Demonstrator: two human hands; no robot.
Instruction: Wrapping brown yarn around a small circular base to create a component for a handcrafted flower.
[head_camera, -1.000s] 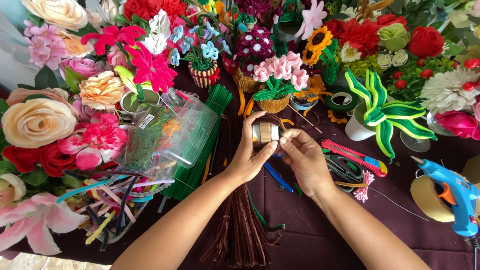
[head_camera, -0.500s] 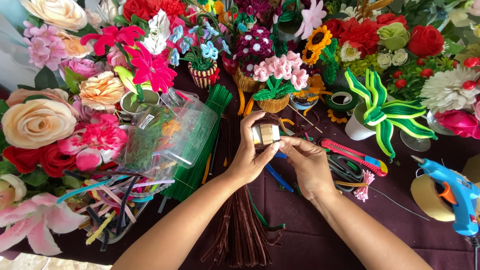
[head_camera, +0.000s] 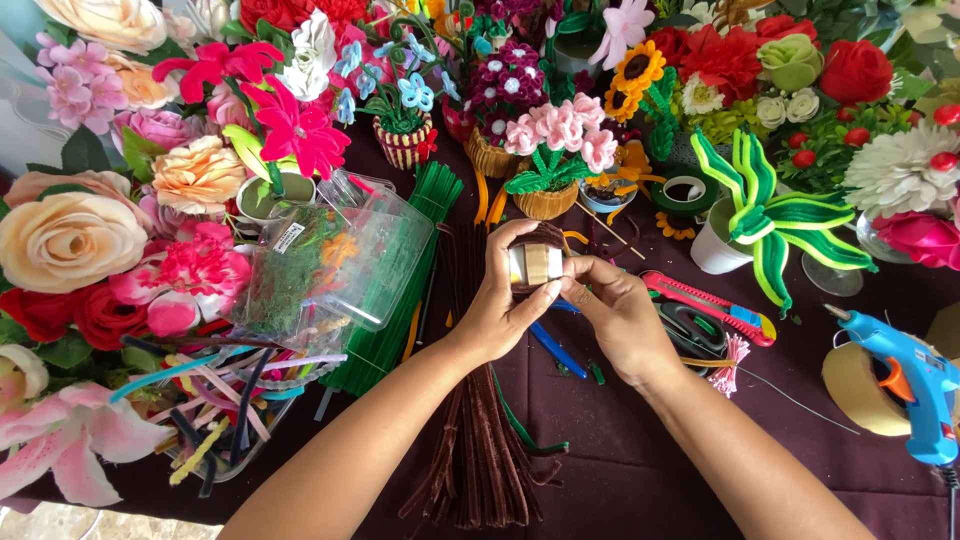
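My left hand (head_camera: 498, 305) grips a small round roll (head_camera: 532, 262) with a tan and white edge, partly wrapped in brown fuzzy wire. The fingers curl over its top and the thumb presses its lower right side. My right hand (head_camera: 618, 312) is right beside it, fingertips pinched against the roll's lower right edge where it meets my left thumb. Both hands hover over a bundle of brown pipe cleaners (head_camera: 478, 440) lying on the dark maroon cloth (head_camera: 640, 460).
Artificial flowers crowd the left and back. A clear plastic box (head_camera: 340, 265), green pipe cleaners (head_camera: 400, 300), a red utility knife (head_camera: 705, 305), black scissors (head_camera: 690, 330), a green tape roll (head_camera: 685, 192), a white pot with a green twisted plant (head_camera: 755, 215) and a blue glue gun (head_camera: 910, 385) surround the hands.
The hands stay in nearly the same place. The roll has turned slightly and my right fingertips have shifted a little along its lower edge.
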